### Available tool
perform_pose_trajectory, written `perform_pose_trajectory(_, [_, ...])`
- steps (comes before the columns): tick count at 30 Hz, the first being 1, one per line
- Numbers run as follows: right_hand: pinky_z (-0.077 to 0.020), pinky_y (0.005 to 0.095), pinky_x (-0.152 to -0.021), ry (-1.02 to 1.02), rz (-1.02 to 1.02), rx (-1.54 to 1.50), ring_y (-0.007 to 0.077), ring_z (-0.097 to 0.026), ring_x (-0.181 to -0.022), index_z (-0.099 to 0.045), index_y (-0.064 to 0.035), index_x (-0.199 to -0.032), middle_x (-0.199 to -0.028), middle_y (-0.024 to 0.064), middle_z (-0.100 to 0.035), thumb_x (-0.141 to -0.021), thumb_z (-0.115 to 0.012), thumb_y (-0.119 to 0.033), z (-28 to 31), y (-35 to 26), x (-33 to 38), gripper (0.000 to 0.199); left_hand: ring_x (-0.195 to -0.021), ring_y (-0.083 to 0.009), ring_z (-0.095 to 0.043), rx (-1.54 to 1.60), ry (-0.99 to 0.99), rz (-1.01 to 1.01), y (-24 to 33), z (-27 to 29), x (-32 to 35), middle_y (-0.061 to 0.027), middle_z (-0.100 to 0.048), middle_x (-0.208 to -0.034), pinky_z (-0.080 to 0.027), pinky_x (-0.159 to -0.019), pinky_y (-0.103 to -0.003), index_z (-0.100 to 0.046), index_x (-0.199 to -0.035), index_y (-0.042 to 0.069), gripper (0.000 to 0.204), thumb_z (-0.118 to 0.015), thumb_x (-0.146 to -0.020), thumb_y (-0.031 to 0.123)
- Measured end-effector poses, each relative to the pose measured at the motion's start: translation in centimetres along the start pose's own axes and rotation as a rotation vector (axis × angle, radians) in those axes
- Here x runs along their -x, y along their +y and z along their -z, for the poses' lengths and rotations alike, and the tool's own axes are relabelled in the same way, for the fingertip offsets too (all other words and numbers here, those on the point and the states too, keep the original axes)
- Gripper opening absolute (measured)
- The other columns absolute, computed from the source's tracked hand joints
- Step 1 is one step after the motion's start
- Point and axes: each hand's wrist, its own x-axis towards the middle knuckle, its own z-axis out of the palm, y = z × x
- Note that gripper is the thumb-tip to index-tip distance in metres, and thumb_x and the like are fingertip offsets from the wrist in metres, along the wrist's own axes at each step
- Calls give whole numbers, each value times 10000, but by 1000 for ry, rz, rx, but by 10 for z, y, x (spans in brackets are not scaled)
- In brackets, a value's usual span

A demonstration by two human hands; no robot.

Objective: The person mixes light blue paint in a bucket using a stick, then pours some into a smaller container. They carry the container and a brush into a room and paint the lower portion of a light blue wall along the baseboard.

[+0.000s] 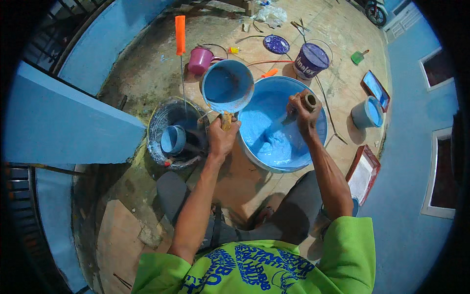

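Observation:
My left hand (223, 137) is closed round the handle of a paint-coated blue pail (226, 85), tipped so its hollow inside shows. That pail hangs beside the left rim of a large tub (319, 147) of wet light-blue paint (274, 147). Over the tub, my right hand (304, 113) grips a stirring stick (310, 101) with a round brown end. Its lower part is blurred and reaches into the swirled paint. Left of my left hand stands a paint-smeared dark bucket (152, 142), holding a small blue cup (173, 139) and a long rod with an orange handle (180, 35).
Behind the pail are a pink dipper (199, 61), a purple lid (276, 44) and a purple paint bucket (310, 61). At right stand a small paint pail (364, 115) and two paint trays (376, 90). A blue wall (391, 196) bounds the right; a low blue wall (73, 117) the left.

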Motion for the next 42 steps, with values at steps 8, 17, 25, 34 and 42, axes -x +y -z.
perform_pose_trajectory(8, [-411, 252, -534, 61, 217, 255, 73, -506, -582, -582, -47, -727, -628, -5, -564, -801, -749, -85, 20, 18, -28, 187, -516, -60, -513, 20, -29, 34, 3, -1, 1, 12, -585, -714, -396, -439, -230, -606, -948, 42, 220, -753, -841, 165])
perform_pose_trajectory(17, [-407, 247, -538, -30, 111, 196, 69, -514, -598, -561, -60, -714, -649, -4, -568, -805, -727, -100, 72, 16, 2, 193, -480, -54, -496, 8, -27, 0, 4, -1, 1, 9, -572, -682, -377, -399, -219, -593, -954, 26, 222, -744, -842, 145])
perform_pose_trajectory(25, [-420, 241, -558, 2, -79, 310, 73, -511, -586, -530, -71, -687, -640, 2, -559, -784, -730, -78, 51, -10, 28, 223, -474, -58, -491, 29, -29, 7, 2, 1, -1, 9, -568, -671, -381, -406, -224, -597, -939, 25, 204, -736, -844, 141])
perform_pose_trajectory(34, [-407, 269, -496, 95, -176, 70, 95, -515, -536, -518, -77, -688, -614, 3, -540, -785, -731, -68, 5, -4, 28, 234, -506, -71, -522, 14, -12, -41, -2, -3, -2, 0, -588, -706, -404, -426, -250, -607, -938, 29, 205, -742, -839, 147])
perform_pose_trajectory(42, [-408, 259, -496, 155, -72, -19, 90, -514, -528, -542, -63, -691, -606, 0, -547, -787, -733, -67, -54, 9, 18, 213, -602, -74, -541, -14, 31, -32, 2, -1, 2, -2, -613, -747, -444, -538, -260, -634, -917, 22, 197, -756, -824, 146])
